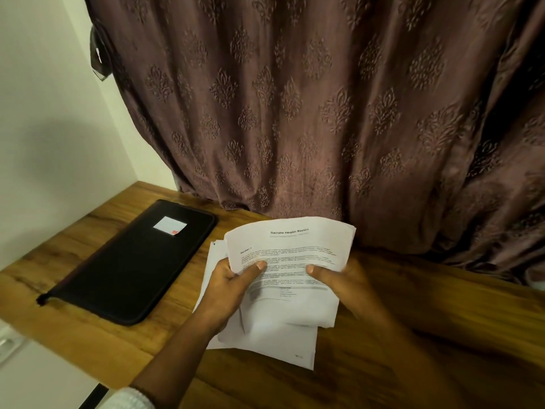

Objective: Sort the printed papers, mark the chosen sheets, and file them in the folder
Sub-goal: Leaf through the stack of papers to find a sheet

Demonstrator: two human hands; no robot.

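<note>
Far left: plain pale wall (44, 113) meeting the wooden table (413, 349) at its back edge. On the left part of the table lay a black folder (132, 264), closed, flat, set on a diagonal, with a small white label (170, 225) near its far end and a zip pull at the near corner. The folder sat well apart from the papers. At the lower left edge, a white sleeve cuff (129, 398) showed on the left forearm. Centre: the left hand (233, 283) gripped the left edge of a bundle of printed papers (290, 252), thumb pressed flat on the top page, fingers curled underneath. The top page was headed "Sample Health Report"; the body text was too small to read. The bundle was raised above the table and bowed slightly. More sheets (274, 340) fanned out below and left of it; whether they rested on the wood could not be told. The right hand (345, 278) held the bundle's right side, thumb on the page face, fingers hidden behind the paper. Behind and to the right hung a brown patterned curtain (324, 113), its hem bunched on the table.
</note>
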